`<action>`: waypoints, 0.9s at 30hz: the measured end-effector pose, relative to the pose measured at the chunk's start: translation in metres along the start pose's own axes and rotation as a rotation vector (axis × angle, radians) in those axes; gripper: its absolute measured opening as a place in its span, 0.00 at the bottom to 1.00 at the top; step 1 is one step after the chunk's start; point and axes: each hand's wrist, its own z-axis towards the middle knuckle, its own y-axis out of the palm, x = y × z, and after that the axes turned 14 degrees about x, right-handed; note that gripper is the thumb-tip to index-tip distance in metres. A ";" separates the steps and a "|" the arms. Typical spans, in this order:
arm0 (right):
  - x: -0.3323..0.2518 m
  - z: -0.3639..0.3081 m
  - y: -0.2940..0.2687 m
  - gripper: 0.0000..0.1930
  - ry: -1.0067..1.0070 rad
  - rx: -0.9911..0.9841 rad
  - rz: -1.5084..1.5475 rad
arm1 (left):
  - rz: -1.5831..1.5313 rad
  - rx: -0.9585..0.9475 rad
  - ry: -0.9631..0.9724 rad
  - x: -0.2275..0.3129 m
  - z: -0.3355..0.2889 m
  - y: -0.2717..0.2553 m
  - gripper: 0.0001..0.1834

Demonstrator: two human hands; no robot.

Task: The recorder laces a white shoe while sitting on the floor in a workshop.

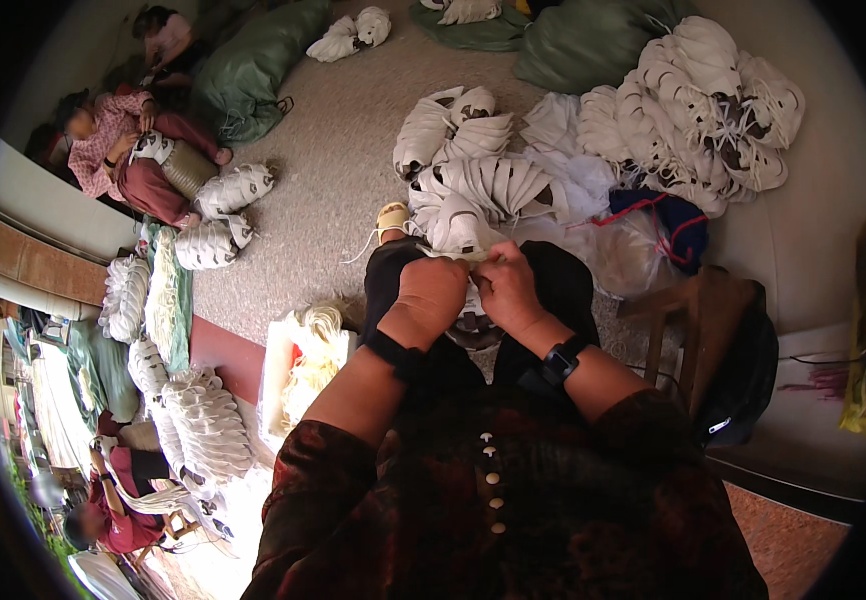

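Observation:
Between my knees lies a white shoe upper (461,228), at the near end of a row of nested white uppers (483,185). My left hand (430,292) is closed at its near edge, knuckles up. Beside it my right hand (506,287) pinches at the same edge, its fingertips close to the left ones. Whether a lace or only the upper's edge is between the fingers is too small to make out. Below my hands, between my thighs, shows another dark-and-white piece (475,325). A thin white lace (361,246) trails left near my sandalled foot (392,220).
A large heap of white uppers (693,110) lies at the far right, by green sacks (593,45). A wooden stool (693,330) stands to my right. A box of pale laces (313,360) is at my left. Co-workers (118,150) sit along the left side.

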 end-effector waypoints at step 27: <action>0.006 -0.004 0.009 0.05 0.046 0.046 0.013 | -1.005 -0.044 -0.438 -0.031 -0.014 0.024 0.04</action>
